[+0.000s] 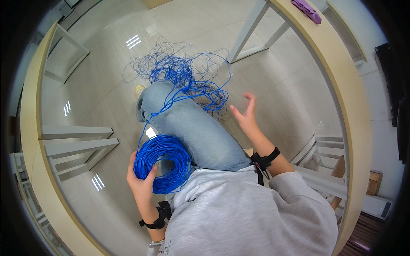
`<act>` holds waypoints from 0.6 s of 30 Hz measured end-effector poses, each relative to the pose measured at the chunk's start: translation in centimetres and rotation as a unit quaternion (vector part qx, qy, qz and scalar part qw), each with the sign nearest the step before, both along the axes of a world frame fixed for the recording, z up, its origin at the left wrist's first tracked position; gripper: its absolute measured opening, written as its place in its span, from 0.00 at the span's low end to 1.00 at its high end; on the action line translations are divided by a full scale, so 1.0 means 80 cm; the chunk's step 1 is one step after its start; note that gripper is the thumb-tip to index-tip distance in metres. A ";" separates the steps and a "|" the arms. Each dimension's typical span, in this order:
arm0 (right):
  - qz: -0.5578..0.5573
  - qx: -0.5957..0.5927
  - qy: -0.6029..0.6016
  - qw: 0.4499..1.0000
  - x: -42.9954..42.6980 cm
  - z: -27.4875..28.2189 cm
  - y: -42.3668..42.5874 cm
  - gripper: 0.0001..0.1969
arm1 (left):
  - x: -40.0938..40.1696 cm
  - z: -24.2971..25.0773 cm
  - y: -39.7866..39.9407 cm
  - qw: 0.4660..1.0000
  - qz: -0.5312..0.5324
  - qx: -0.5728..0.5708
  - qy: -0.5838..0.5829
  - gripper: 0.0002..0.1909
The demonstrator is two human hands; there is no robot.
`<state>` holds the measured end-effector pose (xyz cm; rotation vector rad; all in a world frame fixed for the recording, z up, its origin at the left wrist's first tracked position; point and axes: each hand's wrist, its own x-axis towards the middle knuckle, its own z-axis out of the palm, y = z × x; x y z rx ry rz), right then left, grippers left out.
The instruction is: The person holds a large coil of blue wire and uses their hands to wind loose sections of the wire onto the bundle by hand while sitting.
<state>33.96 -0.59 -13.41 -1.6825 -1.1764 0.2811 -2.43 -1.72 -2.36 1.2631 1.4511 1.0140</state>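
My left hand (143, 180) grips a thick round coil of blue cable (179, 147) beside my thigh, the thumb reaching into its open middle. From the coil a single strand runs up to a knotted or crossed bunch of blue cable (169, 101) lying over my jeans near the knee. Beyond the knee, a loose tangle of the same cable (173, 68) spreads over the floor. My right hand (245, 112) is raised to the right of my leg, thumb and fingers apart, holding nothing; its fingertips are slightly blurred.
Long tables with pale wooden edges curve along the left (32, 128) and the right (355, 128), on white metal legs (246, 35). A purple cloth (307, 11) lies on the right table. My shoe (139, 91) is close to the cable tangle on the tiled floor.
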 end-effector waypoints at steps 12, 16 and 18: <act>0.172 -0.069 0.432 0.883 -0.034 0.027 0.043 0.08 | 0.002 0.007 -0.006 1.000 0.001 0.000 0.004 0.33; 0.159 -0.021 0.552 0.818 0.004 0.025 0.051 0.13 | 0.002 0.006 -0.006 1.000 0.009 0.013 -0.005 0.32; 0.118 -0.015 0.556 0.823 0.028 0.023 0.055 0.14 | -0.004 0.002 -0.005 0.999 -0.002 -0.001 -0.034 0.33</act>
